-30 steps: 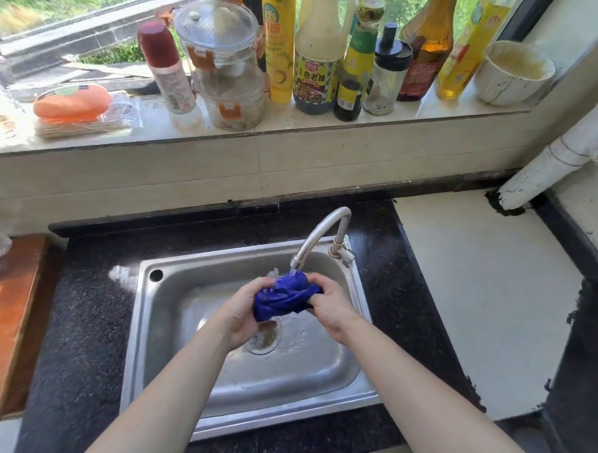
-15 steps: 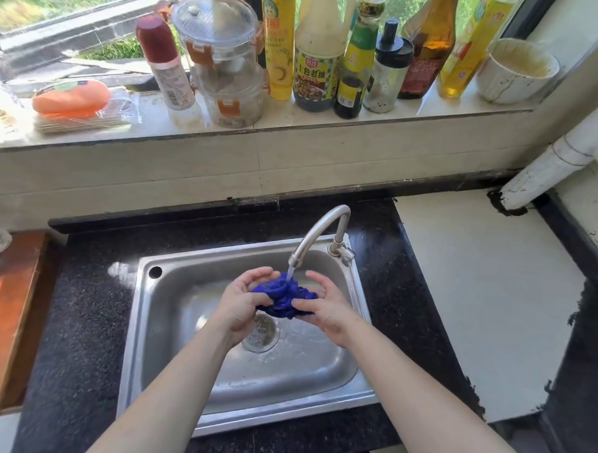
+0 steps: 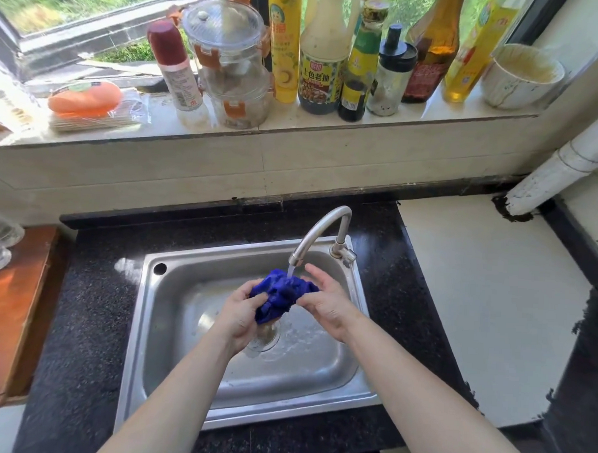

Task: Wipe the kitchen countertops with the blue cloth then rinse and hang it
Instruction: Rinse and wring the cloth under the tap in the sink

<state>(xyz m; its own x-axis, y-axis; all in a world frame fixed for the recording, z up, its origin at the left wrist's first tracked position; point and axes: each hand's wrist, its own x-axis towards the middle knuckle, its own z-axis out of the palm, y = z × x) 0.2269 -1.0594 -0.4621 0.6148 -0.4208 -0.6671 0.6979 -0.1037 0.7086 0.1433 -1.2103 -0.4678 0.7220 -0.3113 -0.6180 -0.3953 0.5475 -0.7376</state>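
Note:
The blue cloth [image 3: 281,294] is bunched up between both hands over the steel sink [image 3: 169,340], right under the curved faucet [image 3: 319,232]. A thin stream of water runs from the spout onto the cloth. My left hand [image 3: 240,313] grips the cloth's lower left part with curled fingers. My right hand [image 3: 325,302] holds its right end, thumb pinching the fabric and the fingers raised toward the spout. The drain [image 3: 262,337] lies just below the cloth, partly hidden by my left hand.
Black speckled countertop [image 3: 81,319] surrounds the sink; a white surface [image 3: 493,303] lies to the right. Bottles, a lidded clear container [image 3: 229,62] and a white bowl [image 3: 523,77] crowd the window sill. A wooden board [image 3: 10,302] sits at left, a white pipe [image 3: 560,169] at right.
The hands have kept kneading the cloth under the running water; the cloth now hangs lower toward my left hand, and my right fingers have lifted off it.

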